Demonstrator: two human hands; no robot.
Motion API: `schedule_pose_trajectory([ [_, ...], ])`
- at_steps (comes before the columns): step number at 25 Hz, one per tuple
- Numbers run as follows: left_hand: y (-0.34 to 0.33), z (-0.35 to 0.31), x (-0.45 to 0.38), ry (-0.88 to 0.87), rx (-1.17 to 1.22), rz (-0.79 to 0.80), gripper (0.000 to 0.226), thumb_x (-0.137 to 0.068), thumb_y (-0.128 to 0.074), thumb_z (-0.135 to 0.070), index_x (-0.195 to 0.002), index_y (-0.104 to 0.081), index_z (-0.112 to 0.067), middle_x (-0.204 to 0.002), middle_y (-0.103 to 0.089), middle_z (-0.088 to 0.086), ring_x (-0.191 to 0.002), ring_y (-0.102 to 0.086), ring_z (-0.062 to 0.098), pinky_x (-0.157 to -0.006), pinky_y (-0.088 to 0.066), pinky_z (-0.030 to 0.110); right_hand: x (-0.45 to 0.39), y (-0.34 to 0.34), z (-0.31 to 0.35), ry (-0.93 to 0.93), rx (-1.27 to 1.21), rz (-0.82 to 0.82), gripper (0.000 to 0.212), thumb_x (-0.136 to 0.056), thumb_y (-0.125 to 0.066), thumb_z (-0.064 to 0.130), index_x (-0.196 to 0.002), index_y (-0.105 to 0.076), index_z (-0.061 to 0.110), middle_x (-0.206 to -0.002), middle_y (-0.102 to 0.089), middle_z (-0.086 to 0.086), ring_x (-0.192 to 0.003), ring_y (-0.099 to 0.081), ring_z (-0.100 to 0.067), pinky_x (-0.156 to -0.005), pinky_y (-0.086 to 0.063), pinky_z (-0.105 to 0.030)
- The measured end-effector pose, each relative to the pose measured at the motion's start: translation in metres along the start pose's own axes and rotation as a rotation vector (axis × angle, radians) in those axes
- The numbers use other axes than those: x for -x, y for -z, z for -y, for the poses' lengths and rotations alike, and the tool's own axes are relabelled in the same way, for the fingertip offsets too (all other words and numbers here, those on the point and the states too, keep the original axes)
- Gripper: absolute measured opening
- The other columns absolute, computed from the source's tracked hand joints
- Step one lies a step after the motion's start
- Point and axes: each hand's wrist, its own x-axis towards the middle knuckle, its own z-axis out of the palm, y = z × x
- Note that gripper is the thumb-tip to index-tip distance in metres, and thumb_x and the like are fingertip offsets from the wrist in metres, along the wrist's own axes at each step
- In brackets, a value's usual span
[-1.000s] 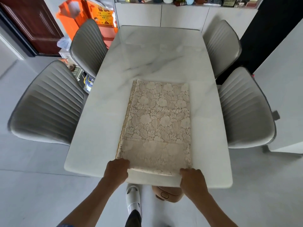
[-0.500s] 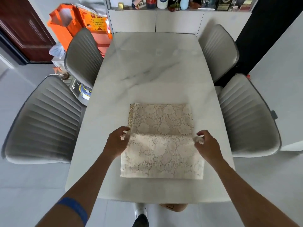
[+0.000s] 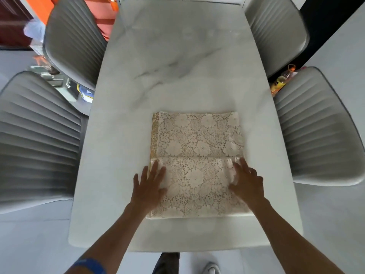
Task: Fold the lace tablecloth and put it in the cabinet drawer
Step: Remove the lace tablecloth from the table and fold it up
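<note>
The cream lace tablecloth [image 3: 197,139] lies folded into a rough square on the white marble table [image 3: 177,66], near the front edge. Its near flap is folded over the far part, with the flap's edge running across the middle. My left hand [image 3: 148,184] rests flat on the flap's left side, fingers spread. My right hand [image 3: 246,182] lies flat on the flap's right side, fingers spread too. Neither hand grips the cloth. No cabinet drawer is in view.
Grey ribbed chairs flank the table: two on the left [image 3: 39,139] [image 3: 75,36] and two on the right [image 3: 316,127] [image 3: 276,30]. An orange bag [image 3: 98,18] and clutter sit on the floor at the far left. Bottles [image 3: 282,80] stand between the right chairs.
Both hands carried the cloth's near edge up and over the far part, then let go. They now press flat on the folded flap. The camera has moved closer over the table.
</note>
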Motion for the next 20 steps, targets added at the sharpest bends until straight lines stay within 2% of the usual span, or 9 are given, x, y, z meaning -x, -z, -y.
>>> schedule_pose_trajectory([
  [3, 0.014, -0.019, 0.002, -0.182, -0.196, -0.133, 0.078, -0.069, -0.082, -0.038, -0.138, -0.054, -0.017, -0.150, -0.045, 0.018, -0.136, -0.044, 0.042, -0.109, -0.029, 0.064, -0.009, 0.004, 0.007, 0.150, 0.158, -0.085, 0.098, -0.079, -0.069, 0.029, -0.155, -0.008, 0.030, -0.166, 0.003, 0.000, -0.150, -0.008, -0.031, -0.115, -0.022, -0.051],
  [4, 0.011, -0.023, 0.006, -0.277, -0.222, -0.185, 0.077, -0.062, -0.085, -0.035, -0.132, -0.060, -0.017, -0.143, -0.053, 0.017, -0.130, -0.051, 0.040, -0.108, -0.033, 0.062, -0.008, 0.005, 0.010, 0.205, 0.171, -0.094, 0.100, -0.078, -0.070, 0.025, -0.156, -0.007, 0.030, -0.166, 0.004, 0.000, -0.151, -0.004, -0.031, -0.118, -0.018, -0.052],
  [6, 0.003, -0.027, 0.027, -0.345, -0.213, -0.177, 0.085, -0.065, -0.080, -0.046, -0.141, -0.051, -0.020, -0.148, -0.048, 0.016, -0.133, -0.047, 0.042, -0.110, -0.027, 0.066, 0.010, -0.003, 0.010, 0.261, 0.202, -0.155, 0.103, -0.075, -0.073, 0.023, -0.157, -0.010, 0.030, -0.166, -0.002, -0.002, -0.151, -0.006, -0.034, -0.119, -0.013, -0.058],
  [8, -0.006, -0.029, 0.053, -0.295, -0.208, -0.116, 0.096, -0.072, -0.068, -0.061, -0.153, -0.030, -0.025, -0.160, -0.027, 0.015, -0.143, -0.027, 0.047, -0.113, -0.011, 0.070, 0.044, -0.020, 0.009, 0.245, 0.201, -0.252, 0.105, -0.066, -0.074, 0.030, -0.156, -0.019, 0.027, -0.164, -0.015, -0.007, -0.149, -0.015, -0.039, -0.114, -0.010, -0.065],
  [10, -0.015, -0.035, 0.073, -0.249, -0.222, -0.068, 0.104, -0.069, -0.071, -0.058, -0.155, -0.021, -0.027, -0.161, -0.021, 0.016, -0.143, -0.026, 0.046, -0.113, -0.005, 0.070, 0.078, -0.042, 0.003, 0.259, 0.170, -0.271, 0.112, -0.055, -0.071, 0.035, -0.155, -0.023, 0.026, -0.163, -0.022, -0.008, -0.148, -0.021, -0.039, -0.112, -0.015, -0.068],
  [12, -0.020, -0.048, 0.083, -0.204, -0.233, -0.077, 0.113, -0.058, -0.081, -0.029, -0.154, -0.021, -0.023, -0.155, -0.033, 0.022, -0.136, -0.041, 0.048, -0.113, -0.015, 0.069, 0.103, -0.061, -0.006, 0.296, 0.180, -0.221, 0.116, -0.047, -0.070, 0.026, -0.154, -0.025, 0.026, -0.158, -0.032, -0.010, -0.145, -0.029, -0.039, -0.109, -0.025, -0.070],
  [14, -0.027, -0.061, 0.085, -0.174, -0.231, -0.104, 0.118, -0.053, -0.080, -0.007, -0.151, -0.016, -0.018, -0.146, -0.044, 0.029, -0.127, -0.050, 0.051, -0.112, -0.027, 0.065, 0.114, -0.076, -0.020, 0.276, 0.234, -0.230, 0.096, -0.062, -0.055, 0.011, -0.153, -0.028, 0.021, -0.150, -0.046, -0.014, -0.141, -0.036, -0.041, -0.107, -0.027, -0.070],
  [17, -0.032, -0.074, 0.075, -0.120, -0.289, -0.195, 0.110, -0.061, -0.076, -0.005, -0.152, -0.014, -0.008, -0.123, -0.062, 0.029, -0.109, -0.061, 0.049, -0.108, -0.037, 0.062, 0.103, -0.086, -0.027, 0.226, 0.325, -0.327, 0.069, -0.083, -0.027, 0.002, -0.151, -0.031, 0.010, -0.132, -0.061, -0.019, -0.132, -0.048, -0.042, -0.108, -0.028, -0.068],
  [20, -0.030, -0.077, 0.070, -0.066, -0.345, -0.297, 0.089, -0.073, -0.063, -0.002, -0.153, -0.025, -0.008, -0.094, -0.066, 0.018, -0.107, -0.062, 0.048, -0.108, -0.034, 0.065, 0.089, -0.083, -0.023, 0.249, 0.335, -0.463, 0.066, -0.085, -0.038, 0.003, -0.150, -0.032, 0.004, -0.116, -0.066, -0.019, -0.127, -0.053, -0.040, -0.110, -0.027, -0.067],
])
